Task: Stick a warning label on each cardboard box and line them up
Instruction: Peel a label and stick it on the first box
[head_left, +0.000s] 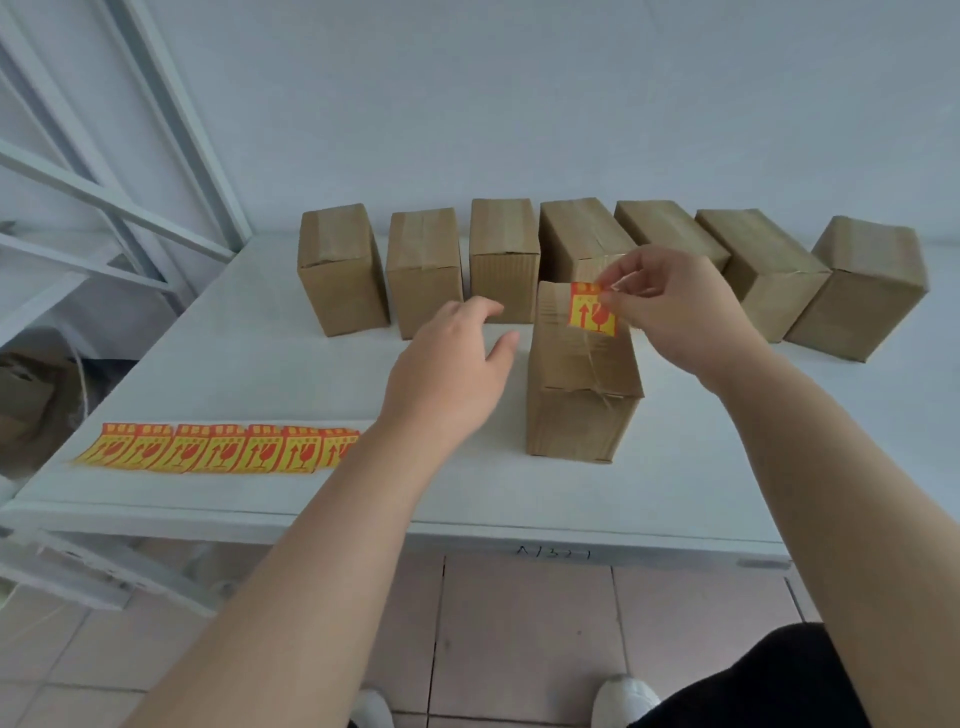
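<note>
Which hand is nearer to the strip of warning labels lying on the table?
Left. The left hand hovers open above and right of the label strip; the right hand is farther right, pinching one label over the front box.

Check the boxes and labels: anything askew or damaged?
The back row is uneven: the right-hand boxes sit angled, not square like the left three. Tape on the front box looks wrinkled and partly lifted. The label strip lies flat.

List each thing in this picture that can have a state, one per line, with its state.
Near box: upright, taped shut, apart from the row.
Warning label: pinched in right hand, at the near box's top far end.
Left hand: open, holding nothing.
Label strip: flat on table.
Back row of boxes: seven, shut, no label visible.
</note>
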